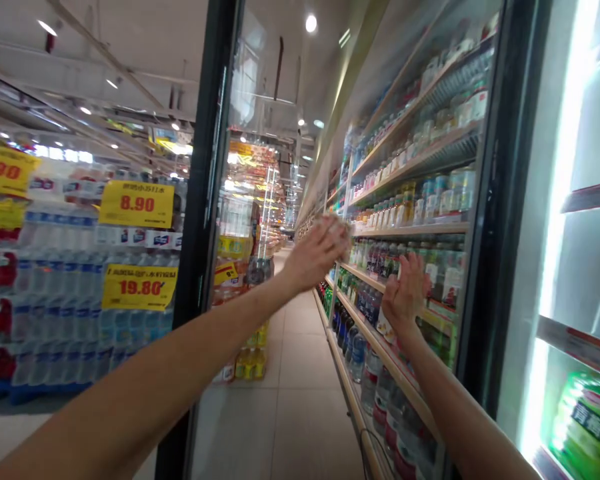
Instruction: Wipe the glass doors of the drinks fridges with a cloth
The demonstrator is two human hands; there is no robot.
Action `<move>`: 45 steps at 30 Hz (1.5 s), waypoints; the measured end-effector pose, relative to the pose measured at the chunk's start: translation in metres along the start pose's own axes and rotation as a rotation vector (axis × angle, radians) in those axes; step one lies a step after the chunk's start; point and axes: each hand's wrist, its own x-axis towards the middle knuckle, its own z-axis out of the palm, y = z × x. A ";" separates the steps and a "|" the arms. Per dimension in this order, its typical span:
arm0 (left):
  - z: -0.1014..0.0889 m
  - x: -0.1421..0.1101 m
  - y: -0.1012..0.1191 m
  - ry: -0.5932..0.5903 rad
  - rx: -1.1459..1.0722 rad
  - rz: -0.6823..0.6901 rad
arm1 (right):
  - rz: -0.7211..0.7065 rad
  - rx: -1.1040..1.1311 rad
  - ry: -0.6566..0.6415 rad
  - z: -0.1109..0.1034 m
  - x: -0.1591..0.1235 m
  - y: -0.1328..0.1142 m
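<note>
My left hand [314, 259] reaches far forward, its fingers closed over a crumpled, pale cloth [341, 235]. That cloth is against or just in front of the glass door [300, 427] panel; blur hides which. To the right, my right hand [407, 292] is raised with its fingers stretched upward and nothing visible in them. It is close to the same glass, though contact cannot be made out. Rows of bottles on shelves [410, 230] show in or through the pane behind both hands.
Dark door frame [203, 200] bars the left side, and another upright [495, 200] stands on the right. Stacked water packs [60, 293] with yellow price signs [137, 203] are at left. A lit cooler interior [555, 267] holds a green bag [587, 423] at right.
</note>
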 end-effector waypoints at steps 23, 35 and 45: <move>-0.029 -0.075 -0.055 0.179 0.107 -0.259 | -0.016 0.039 0.021 0.001 -0.003 0.002; -0.043 -0.110 -0.059 0.147 0.107 -0.285 | -0.011 0.048 0.032 0.000 -0.002 0.000; -0.039 -0.119 -0.050 0.067 0.080 -0.155 | -0.014 0.062 0.033 -0.001 -0.002 0.000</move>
